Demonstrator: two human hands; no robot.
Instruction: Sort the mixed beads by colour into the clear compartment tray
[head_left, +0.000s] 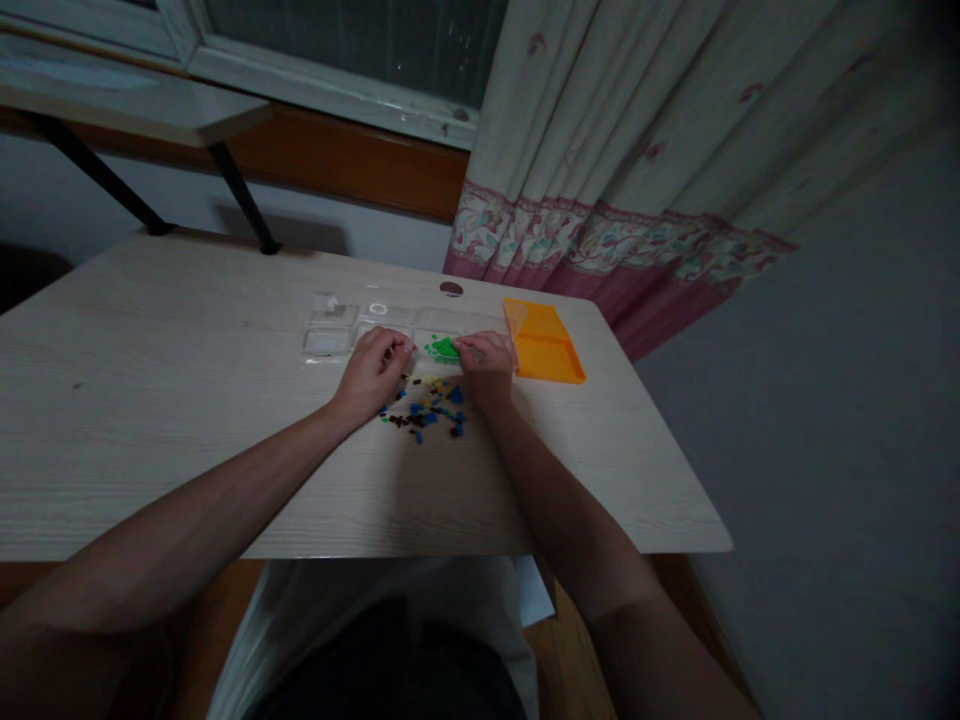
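Observation:
My left hand (375, 365) is closed in a pinch at the near side of a clear plastic tray with compartments (360, 313). A tiny dark speck shows at its fingertips, too small to name. To the right, my right hand (486, 362) pinches at the edge of a heap of small green pieces (444, 348) lying in one tray compartment; what its fingertips hold, if anything, cannot be made out. Below both hands, a loose scatter of small blue, yellow and dark brown pieces (427, 412) lies directly on the table.
An orange two-part tray (546, 345) sits right of the clear one. A dark round spot (451, 289) is on the pale wooden table (187, 400) behind. A raised shelf (150, 100) on black legs stands at the back left. A patterned curtain (600, 200) hangs behind the right side.

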